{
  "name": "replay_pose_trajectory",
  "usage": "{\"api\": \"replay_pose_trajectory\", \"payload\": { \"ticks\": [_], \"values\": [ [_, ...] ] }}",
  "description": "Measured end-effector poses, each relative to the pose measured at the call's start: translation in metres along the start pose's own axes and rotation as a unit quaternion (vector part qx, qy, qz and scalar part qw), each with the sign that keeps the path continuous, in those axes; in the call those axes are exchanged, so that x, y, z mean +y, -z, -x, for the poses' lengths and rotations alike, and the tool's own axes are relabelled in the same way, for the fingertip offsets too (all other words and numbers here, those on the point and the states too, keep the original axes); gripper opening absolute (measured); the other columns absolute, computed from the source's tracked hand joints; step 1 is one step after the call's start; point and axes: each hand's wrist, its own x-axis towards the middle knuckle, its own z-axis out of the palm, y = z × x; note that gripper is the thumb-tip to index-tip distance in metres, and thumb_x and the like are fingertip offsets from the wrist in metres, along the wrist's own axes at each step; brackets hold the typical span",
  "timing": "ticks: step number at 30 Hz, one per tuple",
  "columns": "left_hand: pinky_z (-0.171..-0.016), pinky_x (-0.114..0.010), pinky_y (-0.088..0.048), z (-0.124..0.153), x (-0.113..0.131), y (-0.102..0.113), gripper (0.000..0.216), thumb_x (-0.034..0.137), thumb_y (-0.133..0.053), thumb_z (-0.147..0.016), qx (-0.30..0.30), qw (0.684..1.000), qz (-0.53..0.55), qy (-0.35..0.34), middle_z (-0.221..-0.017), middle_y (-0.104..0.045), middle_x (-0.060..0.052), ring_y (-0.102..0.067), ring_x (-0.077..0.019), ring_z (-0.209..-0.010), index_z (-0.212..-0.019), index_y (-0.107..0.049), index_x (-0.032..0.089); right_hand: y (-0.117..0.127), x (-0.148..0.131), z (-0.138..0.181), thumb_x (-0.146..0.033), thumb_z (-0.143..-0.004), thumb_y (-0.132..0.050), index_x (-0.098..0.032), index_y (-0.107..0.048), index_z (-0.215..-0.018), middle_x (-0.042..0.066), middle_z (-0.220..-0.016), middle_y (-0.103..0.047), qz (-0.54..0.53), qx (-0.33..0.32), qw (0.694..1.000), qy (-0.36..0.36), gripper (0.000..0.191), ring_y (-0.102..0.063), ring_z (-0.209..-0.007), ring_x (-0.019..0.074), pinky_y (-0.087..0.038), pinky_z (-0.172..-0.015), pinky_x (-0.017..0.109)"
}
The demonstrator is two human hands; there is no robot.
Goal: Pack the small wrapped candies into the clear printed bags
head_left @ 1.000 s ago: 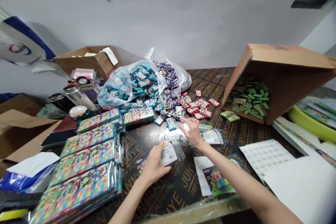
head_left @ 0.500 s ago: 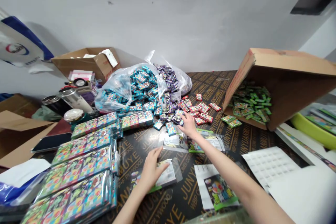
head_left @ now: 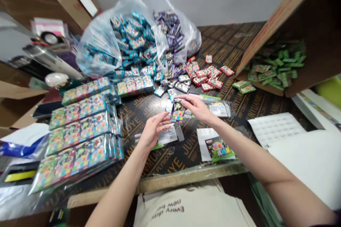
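Note:
My right hand (head_left: 195, 107) grips a small purple printed box (head_left: 178, 110) by its upper right edge, above the dark table. My left hand (head_left: 156, 129) is open beside it, fingers stretched toward the box's lower left side; I cannot tell whether they touch it. Under and below the left hand lies a clear plastic sleeve with a white label (head_left: 168, 134). Behind the hands, loose purple boxes (head_left: 182, 84) and red boxes (head_left: 204, 74) lie scattered. Blue boxes (head_left: 133, 37) fill a clear bag, with purple ones (head_left: 170, 30) in the bag next to it.
Wrapped multi-packs (head_left: 80, 127) are stacked at the left. On the right, a tipped cardboard box (head_left: 262, 39) holds green boxes (head_left: 279, 67), with white sheets (head_left: 274, 127) in front. Flat printed bags (head_left: 218, 147) lie near the table's front edge. Metal flasks (head_left: 50, 62) stand at far left.
My right hand has come back from the pile toward me with a purple box in it. My left hand has moved closer to the right. The view has tilted down.

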Motion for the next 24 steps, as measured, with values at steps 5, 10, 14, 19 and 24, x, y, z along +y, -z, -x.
{"api": "replay_pose_trajectory", "payload": {
  "ticks": [5, 10, 14, 19, 24],
  "values": [
    [-0.052, -0.021, -0.046, -0.004, -0.005, -0.012, 0.023, 0.030, -0.070, -0.065, -0.032, 0.998, 0.020, 0.052, -0.057, -0.061, -0.002, -0.055, -0.0092, -0.051, -0.069, -0.064, 0.009, -0.013, -0.008, 0.047, -0.037, -0.086, -0.047, -0.024, -0.049, -0.122, 0.004, -0.108, -0.058, -0.073, 0.004, 0.996, -0.051, 0.039, -0.054, -0.097, 0.0173, -0.044, -0.085, 0.033],
    [-0.059, -0.030, -0.051, -0.004, -0.016, -0.019, 0.032, 0.041, -0.064, -0.069, -0.026, 0.998, -0.053, 0.038, -0.070, -0.066, -0.006, -0.062, -0.0164, -0.063, -0.082, -0.064, 0.011, -0.016, 0.010, 0.063, -0.037, -0.083, -0.050, -0.025, -0.041, -0.127, 0.007, -0.113, -0.052, -0.014, 0.038, 0.997, -0.070, 0.047, -0.054, -0.095, 0.0183, -0.043, -0.085, 0.035],
    [-0.064, -0.029, -0.049, 0.002, -0.030, -0.010, 0.027, 0.037, -0.063, -0.070, 0.017, 0.953, -0.287, -0.092, -0.075, -0.067, -0.006, -0.061, -0.0182, -0.069, -0.083, -0.067, 0.014, -0.020, 0.018, 0.084, -0.038, -0.068, -0.065, -0.027, -0.030, -0.134, 0.011, -0.135, -0.034, 0.179, -0.012, 0.983, -0.035, 0.076, -0.031, -0.123, 0.0297, -0.026, -0.098, 0.048],
    [-0.087, -0.042, -0.041, 0.017, -0.038, 0.009, 0.031, 0.032, -0.064, -0.069, -0.006, 0.851, -0.471, -0.232, -0.103, -0.063, -0.008, -0.053, -0.0252, -0.099, -0.097, -0.065, 0.020, -0.032, 0.024, 0.107, -0.027, -0.059, -0.067, -0.026, -0.015, -0.139, 0.015, -0.139, -0.027, 0.268, -0.138, 0.953, -0.044, 0.095, -0.026, -0.126, 0.0319, -0.022, -0.096, 0.050],
    [-0.077, -0.037, -0.046, 0.028, -0.038, -0.006, 0.032, 0.035, -0.061, -0.072, 0.005, 0.932, -0.336, -0.137, -0.088, -0.066, -0.007, -0.059, -0.0204, -0.081, -0.099, -0.062, 0.017, -0.033, 0.002, 0.101, -0.019, -0.063, -0.061, -0.025, -0.011, -0.140, 0.011, -0.131, -0.040, 0.205, -0.095, 0.974, 0.011, 0.091, -0.038, -0.116, 0.0270, -0.028, -0.094, 0.042]
  ]
}}
